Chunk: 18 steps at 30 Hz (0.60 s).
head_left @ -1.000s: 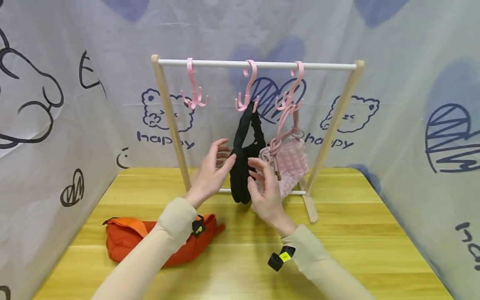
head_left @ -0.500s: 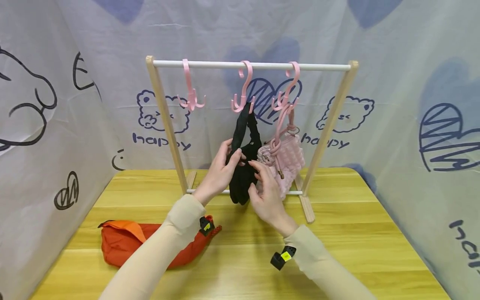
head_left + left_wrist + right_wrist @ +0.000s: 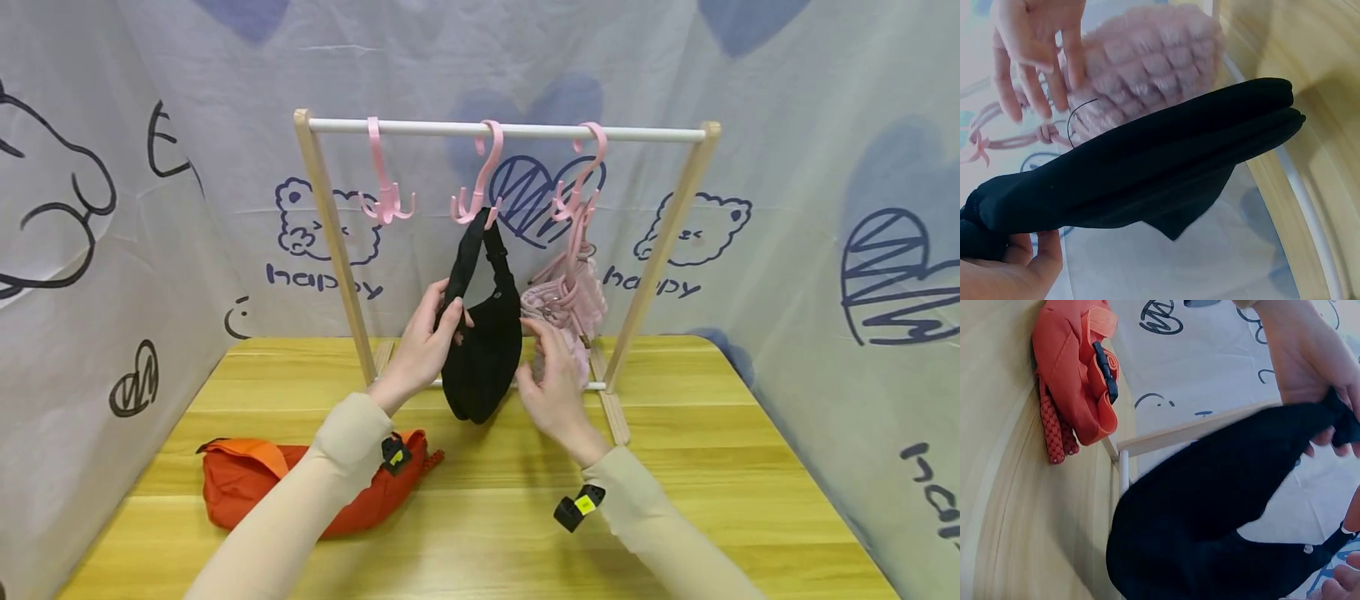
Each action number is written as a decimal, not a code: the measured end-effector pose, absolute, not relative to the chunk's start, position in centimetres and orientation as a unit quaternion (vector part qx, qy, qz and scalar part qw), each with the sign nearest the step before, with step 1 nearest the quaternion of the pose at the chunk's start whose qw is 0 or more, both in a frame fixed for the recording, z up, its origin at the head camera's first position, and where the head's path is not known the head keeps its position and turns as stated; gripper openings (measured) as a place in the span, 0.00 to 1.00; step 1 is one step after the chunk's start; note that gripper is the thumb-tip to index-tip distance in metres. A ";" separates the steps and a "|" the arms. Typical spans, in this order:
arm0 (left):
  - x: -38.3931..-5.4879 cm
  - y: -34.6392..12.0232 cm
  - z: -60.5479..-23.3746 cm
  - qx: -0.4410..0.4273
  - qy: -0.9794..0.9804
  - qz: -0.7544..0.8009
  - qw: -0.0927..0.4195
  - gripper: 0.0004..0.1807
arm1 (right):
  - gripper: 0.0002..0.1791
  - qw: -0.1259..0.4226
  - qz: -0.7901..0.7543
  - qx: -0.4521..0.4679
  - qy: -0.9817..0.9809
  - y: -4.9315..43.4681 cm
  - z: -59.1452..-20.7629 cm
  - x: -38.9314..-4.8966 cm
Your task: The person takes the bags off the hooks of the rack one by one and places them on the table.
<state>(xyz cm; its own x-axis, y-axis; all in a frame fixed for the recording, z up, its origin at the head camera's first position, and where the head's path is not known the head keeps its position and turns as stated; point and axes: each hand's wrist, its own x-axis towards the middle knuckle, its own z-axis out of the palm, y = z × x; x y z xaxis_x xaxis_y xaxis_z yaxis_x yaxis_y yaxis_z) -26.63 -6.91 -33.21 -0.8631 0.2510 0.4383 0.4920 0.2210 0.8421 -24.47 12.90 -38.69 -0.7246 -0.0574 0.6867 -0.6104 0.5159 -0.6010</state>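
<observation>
A black shoulder bag (image 3: 483,358) hangs by its strap from the middle pink hook (image 3: 487,171), its broad side facing me. My left hand (image 3: 417,350) pinches the bag's left upper end where strap meets body; in the left wrist view the thumb and fingers lie under that black fabric (image 3: 1085,194). Close to the bag's right edge is my right hand (image 3: 557,387), fingers loosely bent and holding nothing; whether a fingertip touches the bag is unclear. Behind that hand a quilted pink bag (image 3: 592,292) hangs from the right pink hook (image 3: 581,179), partly hidden.
The wooden rack (image 3: 330,208) carries a white top bar (image 3: 435,127). On its left, another pink hook (image 3: 386,192) holds no bag. An orange-red bag (image 3: 247,483) lies on the wooden table (image 3: 480,525) at front left, partly behind my left forearm.
My left hand has taken hold of the black bag and turned its broad side toward me. The bag and middle hook shifted left. My right hand moved slightly right; the pink bag has turned.
</observation>
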 end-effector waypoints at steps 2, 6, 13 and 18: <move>-26.6 -7.6 -33.2 -0.236 -0.778 -0.572 0.106 0.20 | 0.32 0.312 0.444 0.198 -0.816 13.0 -38.6 -24.5; -26.5 -8.9 -33.2 -0.231 -0.786 -0.563 0.107 0.20 | 0.33 0.313 0.443 0.188 -0.819 13.2 -38.5 -24.7; -26.8 -10.2 -32.7 -0.229 -0.787 -0.563 0.101 0.21 | 0.34 0.290 0.451 0.185 -0.824 12.9 -37.9 -24.6; -27.1 -10.6 -31.7 -0.231 -0.798 -0.550 0.083 0.21 | 0.36 0.272 0.456 0.180 -0.828 12.4 -37.3 -24.4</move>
<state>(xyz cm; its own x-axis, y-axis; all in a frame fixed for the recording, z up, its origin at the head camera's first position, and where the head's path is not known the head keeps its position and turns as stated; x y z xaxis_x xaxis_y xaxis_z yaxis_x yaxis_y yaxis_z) -27.10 -10.62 -31.66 -0.8799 0.2769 0.3861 0.4593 0.2879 0.8403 -24.37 12.36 -37.30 -0.7871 -0.0505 0.6147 -0.5468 0.5183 -0.6575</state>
